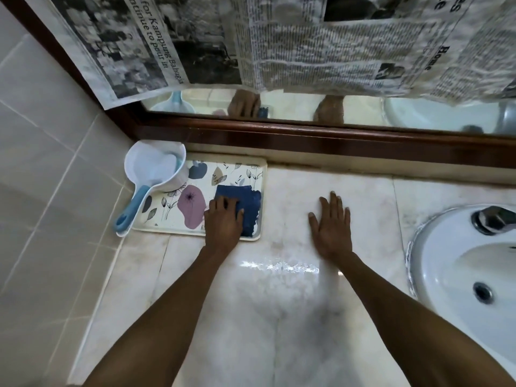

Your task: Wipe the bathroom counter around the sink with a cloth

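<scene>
Your left hand rests on the dark blue cloth, which lies on the right part of the floral tray. Your fingers curl over the cloth's near-left corner, but whether the grip is clamped on it or only laid on top cannot be told. The tray sits on the counter at the back left, close to the brown mirror frame. A white water dipper with a blue handle stands over the tray's left end, handle pointing toward you.

Your right hand lies flat on the counter, palm down, fingers spread apart, holding nothing. It is between the tray and the white sink, touching neither. The metal tap sits at the sink's back rim, and the drain shows in the basin.

The counter surface shows a wet sheen near your forearms. Newspaper sheets cover most of the mirror; both hands reflect in the uncovered strip.
</scene>
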